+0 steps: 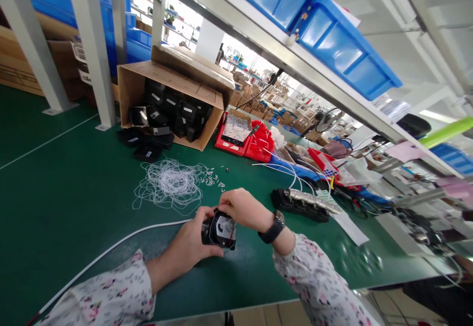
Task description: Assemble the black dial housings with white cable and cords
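My left hand [195, 237] is wrapped round a small black housing [223, 231], thumb along its near side. The housing's open face is turned up and shows a pale part and a red wire inside. A white cable [136, 231] runs from beside my left hand to the lower left. My right hand [240, 207] is closed at the housing's upper edge, fingertips pinched together there; whatever they hold is hidden. A tangle of thin clear string [173, 180] lies just beyond my hands, with several tiny metal pieces [212, 177] beside it.
An open cardboard box [216, 100] of black housings stands at the back left, more black parts [148, 152] before it. Red bins [258, 141] are behind. A black power strip [299, 205] lies to the right. A shelf with blue crates [343, 45] hangs overhead.
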{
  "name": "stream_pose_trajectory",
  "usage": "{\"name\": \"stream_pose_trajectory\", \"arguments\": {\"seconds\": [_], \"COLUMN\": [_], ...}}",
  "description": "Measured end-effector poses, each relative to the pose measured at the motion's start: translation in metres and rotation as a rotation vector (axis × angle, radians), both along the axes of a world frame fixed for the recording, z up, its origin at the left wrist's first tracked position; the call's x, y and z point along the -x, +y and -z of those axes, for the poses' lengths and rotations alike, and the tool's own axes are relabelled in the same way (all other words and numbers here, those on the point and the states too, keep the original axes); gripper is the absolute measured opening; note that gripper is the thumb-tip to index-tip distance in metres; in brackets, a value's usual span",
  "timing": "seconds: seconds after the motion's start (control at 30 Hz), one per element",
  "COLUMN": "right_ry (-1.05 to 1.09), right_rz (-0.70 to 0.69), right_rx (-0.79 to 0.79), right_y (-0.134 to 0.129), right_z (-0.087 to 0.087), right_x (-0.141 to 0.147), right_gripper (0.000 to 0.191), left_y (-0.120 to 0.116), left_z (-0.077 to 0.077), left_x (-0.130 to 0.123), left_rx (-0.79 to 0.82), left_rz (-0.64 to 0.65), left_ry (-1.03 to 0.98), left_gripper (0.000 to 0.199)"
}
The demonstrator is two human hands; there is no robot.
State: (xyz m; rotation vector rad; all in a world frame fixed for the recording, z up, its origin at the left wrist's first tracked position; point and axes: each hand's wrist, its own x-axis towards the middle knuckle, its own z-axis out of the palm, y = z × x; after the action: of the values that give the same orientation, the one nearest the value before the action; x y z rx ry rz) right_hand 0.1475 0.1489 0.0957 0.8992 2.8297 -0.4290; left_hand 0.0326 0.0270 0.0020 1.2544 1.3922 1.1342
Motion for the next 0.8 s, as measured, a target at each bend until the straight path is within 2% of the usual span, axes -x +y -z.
{"name": "stream_pose_trajectory", "arguments": {"seconds": [0.23, 0.47, 0.57, 0.67, 0.8], "right_ry": [-0.088, -0.146, -0.151, -0.139, -0.074], "right_rz": [0.01, -0.08, -0.084, -0.055, 0.005], "right_rx": [-0.052, -0.175, -0.205, -0.187, -0.042], "right_y": [0.002, -0.007, -0.008, -0.007, -0.001], "right_z": [-0.003, -0.006, -0.005, -0.003, 0.002], "right_x": [0.006, 0.003, 0.0, -0.003, -0.015], "right_gripper": [0.012, 0.017, 0.022, 0.026, 0.025], "left_y": [0.0, 0.001, 0.001, 0.0, 0.0], "left_z": [0.003, 0.009, 0.007, 0.004, 0.003], "left_x": [0.0, -0.002, -0.001, 0.001, 0.002], "left_rx": [0.011, -0.042, -0.063, -0.084, -0.068], "left_rz": [-0.007, -0.029, -0.009, 0.037, 0.047], "left_ry": [0.016, -0.028, -0.006, 0.032, 0.075], "left_gripper": [0.065, 0.087, 0.085, 0.074, 0.07]}}
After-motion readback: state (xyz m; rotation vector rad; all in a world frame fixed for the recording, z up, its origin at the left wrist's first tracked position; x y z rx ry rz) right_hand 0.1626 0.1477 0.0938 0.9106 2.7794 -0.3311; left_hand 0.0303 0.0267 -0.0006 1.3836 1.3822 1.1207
